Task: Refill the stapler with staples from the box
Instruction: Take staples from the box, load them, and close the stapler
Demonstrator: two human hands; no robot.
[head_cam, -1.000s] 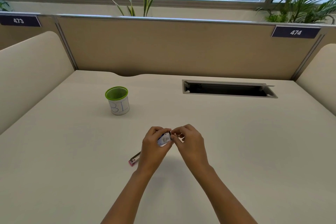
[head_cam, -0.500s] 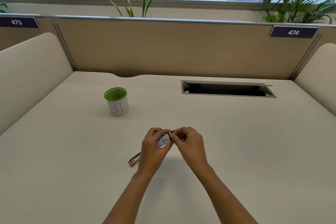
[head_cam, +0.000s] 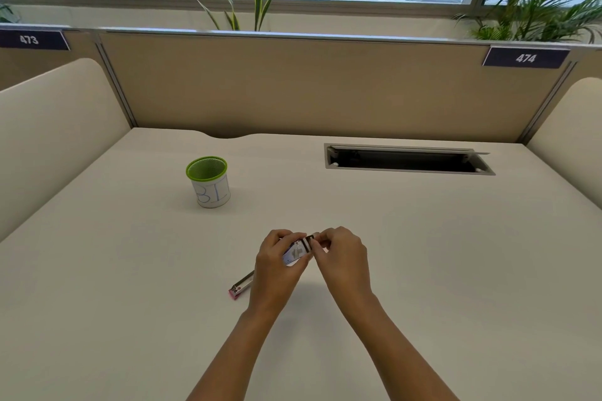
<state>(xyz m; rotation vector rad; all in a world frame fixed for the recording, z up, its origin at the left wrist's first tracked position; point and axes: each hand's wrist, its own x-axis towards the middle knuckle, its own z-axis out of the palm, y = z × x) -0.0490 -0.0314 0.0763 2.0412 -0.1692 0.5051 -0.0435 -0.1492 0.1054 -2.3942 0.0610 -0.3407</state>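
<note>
Grips the box in the left hand; pinches its open end with the right hand. Needs only a short reach for the stapler, flat on the desk beside the left wrist, slanting near-left to far-right, partly hidden under that hand.

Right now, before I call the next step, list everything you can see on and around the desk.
box: one, white and blue, held between both hands
stapler: one, silver with a pink end, lying on the desk, partly hidden behind the left hand
cup: one, white with a green rim, upright, far left part of the desk
cable slot: one, grey frame, dark inside, far right part of the desk
desk: one, cream
partition: one, tan, behind the desk
labels: two, dark, 473 left and 474 right, on the partition
plants: at least two, green, behind the partition
left hand: grips the box
right hand: fingers pinch the box's far end
</note>
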